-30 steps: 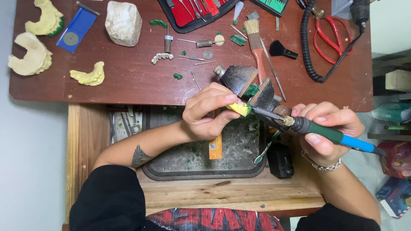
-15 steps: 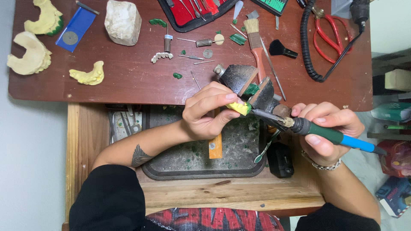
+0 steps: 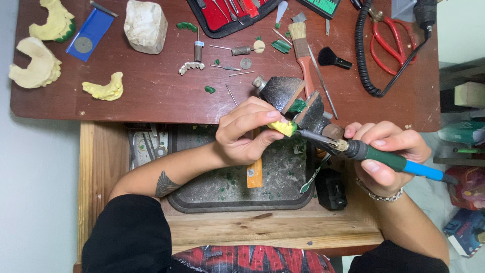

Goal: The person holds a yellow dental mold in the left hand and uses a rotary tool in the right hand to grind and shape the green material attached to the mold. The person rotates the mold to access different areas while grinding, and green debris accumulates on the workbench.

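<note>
- Three pale yellow plaster dental casts [image 3: 43, 63] are seen at the left end of the dark wooden table [image 3: 151, 96], at about 10 o'clock from the hands.
- A blue card with a grey disc [image 3: 89, 34] and a white stone block [image 3: 145, 25] are laid just right of the casts.
- A dark tray [image 3: 202, 194] speckled with green wax bits is set in the open wooden drawer [image 3: 101, 167], at 6 o'clock from the table edge.
- The left hand [image 3: 242, 134] is closed around a small yellow piece [image 3: 284, 127], which is pinched between thumb and fingertips over the tray.
- A black bench vise [image 3: 293, 101] is fixed at the table edge, just at 1 o'clock from the yellow piece.
- A red-handled brush [image 3: 303, 55] is laid at 12 o'clock from the vise.
- The right hand [image 3: 386, 151] is wrapped firmly about a green and blue handled hot tool [image 3: 389, 161]; its metal tip is pointed toward 9 o'clock and appears to touch the yellow piece.
- A coiled black cord [image 3: 365, 50] and red scissors [image 3: 386, 38] are found at 12 o'clock from the right hand.
</note>
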